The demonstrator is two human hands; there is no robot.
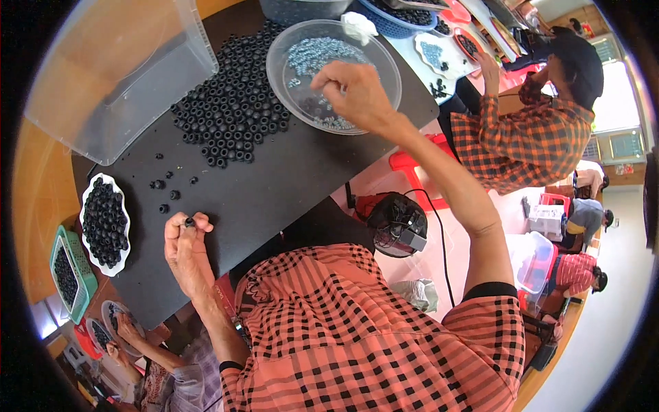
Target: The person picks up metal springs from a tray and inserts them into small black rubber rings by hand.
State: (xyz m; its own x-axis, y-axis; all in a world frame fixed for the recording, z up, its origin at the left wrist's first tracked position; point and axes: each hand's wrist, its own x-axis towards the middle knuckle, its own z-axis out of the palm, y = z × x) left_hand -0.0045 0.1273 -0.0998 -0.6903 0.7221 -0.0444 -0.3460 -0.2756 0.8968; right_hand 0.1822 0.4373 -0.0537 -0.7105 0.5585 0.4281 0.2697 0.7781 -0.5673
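Head view, left hand: the left hand [184, 244] is held low over the black mat [274, 178], its fingertips pinched closed on a small black ring [189, 222].
Head view, right hand: the right hand [353, 93] is reached into the clear round dish [384, 58]; its fingers are bunched over the small silvery parts [312, 55], but whether one is gripped cannot be told.
Head view, mat: a heap of black rings [233, 110] is seen beside the dish, with a few strays near the left hand.
Head view, surroundings: a clear plastic bin [103, 75] is tilted at upper left; a white scalloped tray [87, 199] of rings is placed at the left edge.
Head view, others: a person in an orange checked shirt [528, 141] is seated at upper right.
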